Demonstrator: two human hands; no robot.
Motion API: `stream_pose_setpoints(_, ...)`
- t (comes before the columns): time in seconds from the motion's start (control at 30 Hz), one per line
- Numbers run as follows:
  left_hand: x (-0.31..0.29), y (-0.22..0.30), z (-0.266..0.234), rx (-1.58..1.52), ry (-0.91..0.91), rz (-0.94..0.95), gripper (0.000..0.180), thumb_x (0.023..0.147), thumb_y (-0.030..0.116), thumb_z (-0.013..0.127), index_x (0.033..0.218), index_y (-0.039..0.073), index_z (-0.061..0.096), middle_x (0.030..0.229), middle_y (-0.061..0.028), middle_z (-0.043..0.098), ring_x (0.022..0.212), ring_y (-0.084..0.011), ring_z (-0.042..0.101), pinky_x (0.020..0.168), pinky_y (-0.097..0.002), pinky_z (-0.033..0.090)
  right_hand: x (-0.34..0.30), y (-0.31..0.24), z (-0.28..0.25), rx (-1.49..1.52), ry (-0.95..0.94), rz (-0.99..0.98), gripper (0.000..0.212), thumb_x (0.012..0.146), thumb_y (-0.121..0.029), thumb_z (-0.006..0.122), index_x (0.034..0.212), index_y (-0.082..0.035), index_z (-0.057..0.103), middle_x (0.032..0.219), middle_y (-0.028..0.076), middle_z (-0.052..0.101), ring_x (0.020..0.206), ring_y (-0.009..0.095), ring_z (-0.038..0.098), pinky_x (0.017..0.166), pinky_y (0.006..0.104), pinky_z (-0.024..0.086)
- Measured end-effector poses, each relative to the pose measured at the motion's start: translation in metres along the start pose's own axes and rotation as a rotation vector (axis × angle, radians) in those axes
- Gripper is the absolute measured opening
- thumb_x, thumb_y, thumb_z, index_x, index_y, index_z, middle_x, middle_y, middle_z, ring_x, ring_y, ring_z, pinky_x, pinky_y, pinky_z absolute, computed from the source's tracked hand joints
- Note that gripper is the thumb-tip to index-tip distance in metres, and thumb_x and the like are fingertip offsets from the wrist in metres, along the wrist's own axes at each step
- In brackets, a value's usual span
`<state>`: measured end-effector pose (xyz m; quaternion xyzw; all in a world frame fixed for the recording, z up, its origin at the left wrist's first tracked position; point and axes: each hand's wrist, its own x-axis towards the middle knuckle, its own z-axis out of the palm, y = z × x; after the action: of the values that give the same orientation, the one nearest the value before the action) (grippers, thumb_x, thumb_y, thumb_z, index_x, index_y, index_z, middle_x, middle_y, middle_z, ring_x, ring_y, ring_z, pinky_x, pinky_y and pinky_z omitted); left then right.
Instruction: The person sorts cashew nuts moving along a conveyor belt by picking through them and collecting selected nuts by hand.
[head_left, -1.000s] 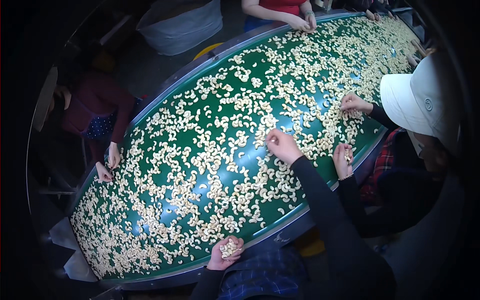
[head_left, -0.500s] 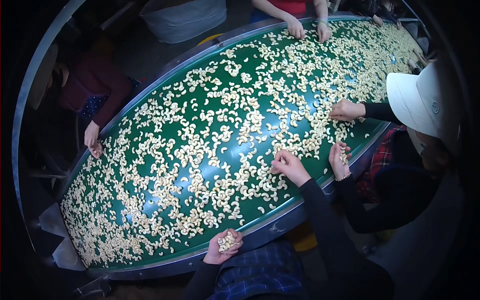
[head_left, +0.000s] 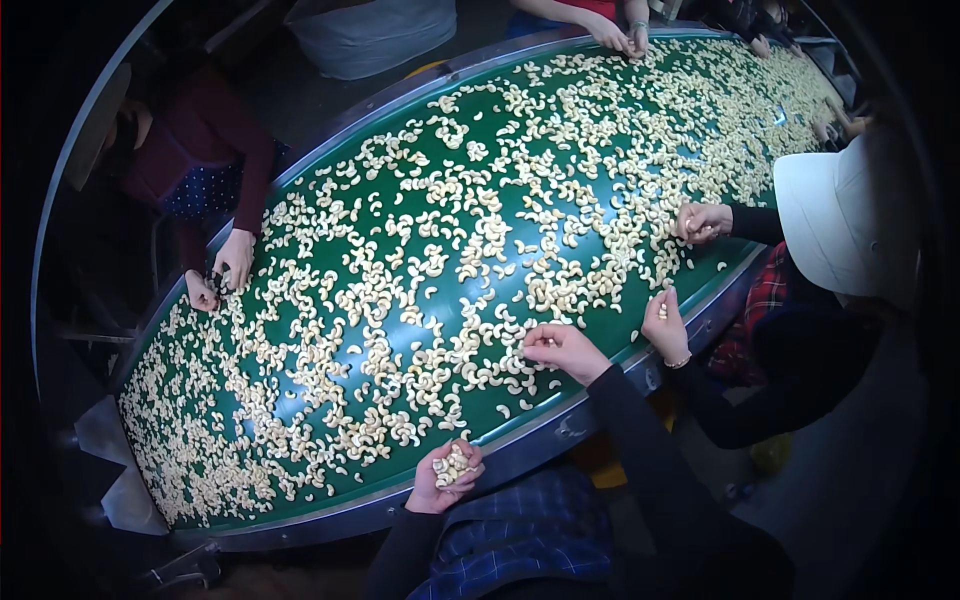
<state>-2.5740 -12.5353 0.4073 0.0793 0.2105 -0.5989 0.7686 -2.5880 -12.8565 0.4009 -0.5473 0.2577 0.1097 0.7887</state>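
Pale cashew nuts (head_left: pixel 488 236) lie scattered over a wide green conveyor belt (head_left: pixel 606 330). At the belt's near edge my left hand (head_left: pixel 436 490) is cupped, palm up, with its fingers curled round a small pile of cashews (head_left: pixel 454 466). Farther right, my right hand (head_left: pixel 566 352) reaches over the belt just above the nuts. Its thumb and fingertips are pinched together, and I cannot make out what is between them. Several cashews lie right beside those fingertips.
Beside me on the right, a person in a white cap (head_left: pixel 832 215) works over the belt with both hands. Across it, one person's hands (head_left: pixel 222 272) are at left and another's (head_left: pixel 630 40) at the far edge. A metal rail (head_left: pixel 560 432) borders the near side.
The cashews have shifted left and slightly toward me with the belt. My right hand has moved left and a little nearer. A second hand of the person at left has come into view.
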Motion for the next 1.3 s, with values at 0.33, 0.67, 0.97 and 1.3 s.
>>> stream_pose_setpoints(0.33, 0.010, 0.015, 0.008, 0.039, 0.033, -0.048, 0.034, 0.098, 0.028, 0.047, 0.102, -0.005, 0.055, 0.094, -0.0169, 0.047, 0.067, -0.0164, 0.044, 0.038, -0.0158, 0.033, -0.001, 0.033, 0.019, -0.913, 0.543, -0.416, 0.018, 0.072, -0.018, 0.078, 0.083, -0.007, 0.069, 0.070, 0.008, 0.060, 0.067, 0.025, 0.062, 0.062, 0.0354, 0.050)
stream_pose_setpoints(0.67, 0.033, 0.011, 0.014, 0.029, -0.004, -0.047, 0.034, 0.098, 0.029, 0.046, 0.107, -0.003, 0.056, 0.094, -0.0154, 0.049, 0.067, -0.0177, 0.047, 0.041, -0.0171, 0.036, 0.005, 0.019, 0.032, -1.029, 0.446, -0.373, 0.008, 0.085, -0.019, 0.064, 0.089, -0.013, 0.063, 0.078, 0.008, 0.065, 0.073, 0.030, 0.064, 0.064, 0.0405, 0.051)
stream_pose_setpoints(0.97, 0.091, -0.009, 0.045, 0.267, 0.622, 0.078, 0.034, 0.099, 0.029, 0.047, 0.113, 0.000, 0.057, 0.110, -0.0175, 0.059, 0.076, -0.0221, 0.056, 0.046, -0.0204, 0.043, -0.053, -0.015, 0.073, -0.858, 0.159, -0.583, 0.012, 0.083, -0.013, 0.061, 0.089, -0.005, 0.055, 0.086, 0.013, 0.057, 0.080, 0.033, 0.060, 0.068, 0.0432, 0.050)
stream_pose_setpoints(1.3, 0.120, -0.017, 0.026, 0.050, 0.095, -0.115, 0.030, 0.097, 0.029, 0.048, 0.096, 0.000, 0.058, 0.096, -0.0124, 0.046, 0.074, -0.0200, 0.047, 0.041, -0.0177, 0.038, -0.015, -0.035, -0.092, -0.922, 0.332, -0.401, 0.009, 0.080, -0.008, 0.070, 0.087, -0.005, 0.065, 0.079, 0.008, 0.057, 0.075, 0.026, 0.060, 0.072, 0.0358, 0.051)
